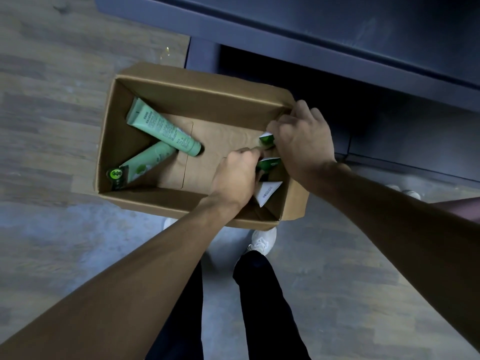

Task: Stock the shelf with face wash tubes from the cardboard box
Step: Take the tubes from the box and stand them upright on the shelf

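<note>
An open cardboard box (pixel 197 87) stands on the floor below me. Two pale green face wash tubes lie crossed in its left end: one (pixel 163 127) on top, the other (pixel 145 165) under it with a dark green cap end. At the right end, my right hand (pixel 301 141) grips a dark green and white tube (pixel 267 139). My left hand (pixel 233 175) reaches in beside it, fingers curled round a second dark green tube (pixel 268 163). A white tube end (pixel 268 190) shows below them. Most of these right-end tubes is hidden by my hands.
A dark blue shelf unit (pixel 285 27) runs along the top and right, with a shadowed gap beneath it behind the box. Wood-look floor (pixel 52 100) surrounds the box. My legs in dark trousers and white shoes (pixel 262 240) stand just in front of the box.
</note>
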Demonstrator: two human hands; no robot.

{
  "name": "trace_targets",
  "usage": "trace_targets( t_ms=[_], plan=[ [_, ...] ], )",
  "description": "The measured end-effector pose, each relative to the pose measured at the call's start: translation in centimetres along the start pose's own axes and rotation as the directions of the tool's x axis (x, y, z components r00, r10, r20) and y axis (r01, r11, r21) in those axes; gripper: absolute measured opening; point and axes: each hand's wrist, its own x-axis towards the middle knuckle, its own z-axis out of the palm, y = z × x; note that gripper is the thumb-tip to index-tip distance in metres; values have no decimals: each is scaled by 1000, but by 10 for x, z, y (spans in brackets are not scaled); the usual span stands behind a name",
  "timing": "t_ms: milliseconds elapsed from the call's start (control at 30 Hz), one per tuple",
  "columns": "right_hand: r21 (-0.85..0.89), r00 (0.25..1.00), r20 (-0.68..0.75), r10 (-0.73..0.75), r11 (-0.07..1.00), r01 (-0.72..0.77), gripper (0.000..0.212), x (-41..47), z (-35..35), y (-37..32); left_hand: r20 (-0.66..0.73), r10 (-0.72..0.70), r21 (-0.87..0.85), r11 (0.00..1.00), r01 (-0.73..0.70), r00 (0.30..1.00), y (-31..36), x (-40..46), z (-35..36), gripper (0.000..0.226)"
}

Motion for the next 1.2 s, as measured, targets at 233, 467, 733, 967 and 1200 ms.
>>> trace_targets(
  t_ms=[233, 467, 733, 967, 1200],
  plan=[
    [109, 995, -58, 84, 991, -77, 9, -11, 0, 1, -121, -47, -82, 996, 37, 992, -17, -27, -31, 17],
    [385, 983, 108, 151, 905, -181, 21, -29, -67, -6, -145, -102, -61, 994, 94, 984, -10, -56, -85, 15],
    [396, 988, 117, 98, 908, -137, 23, -39, -174, -8, -183, -10, -17, 1000, 7, 983, 20, -89, -181, 20],
    [413, 987, 84, 137, 897, -160, 20, -57, -275, -17, -200, 103, 35, 995, -98, 974, 57, -123, -260, 27],
    [392, 976, 53, 209, 895, -213, 23, -80, -361, -16, -211, 260, 147, 961, -233, 942, 94, -147, -339, 25]
  ],
)
